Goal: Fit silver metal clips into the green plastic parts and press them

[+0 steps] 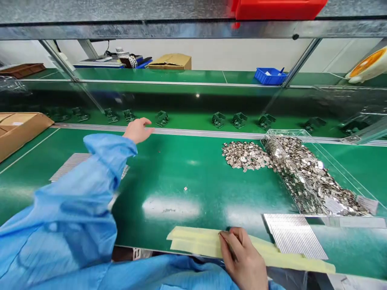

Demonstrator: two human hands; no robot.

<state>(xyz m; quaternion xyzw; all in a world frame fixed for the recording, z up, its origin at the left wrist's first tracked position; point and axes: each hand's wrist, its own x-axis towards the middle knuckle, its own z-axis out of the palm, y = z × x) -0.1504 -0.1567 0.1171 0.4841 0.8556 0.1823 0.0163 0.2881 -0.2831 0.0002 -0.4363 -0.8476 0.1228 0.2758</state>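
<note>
Sitting beyond the right hand (244,259), a white label (367,204) looks unreadable.

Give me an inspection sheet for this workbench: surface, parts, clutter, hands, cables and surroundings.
Surface: green benchtop, glossy, with light reflections.
Parts: heaped small metal pieces; clear tray holding many more; yellow strips along the near edge; ridged metal plate at right; row of circuit boards beyond.
Clutter: one stray small piece mid-bench.
Left hand: fingers open, beside a circuit board.
Right hand: fingertips pinched at the yellow strips; any held item unclear.
Cables: white cable, upper right.
Surroundings: blue bin and cardboard box behind; red bin overhead.
</note>
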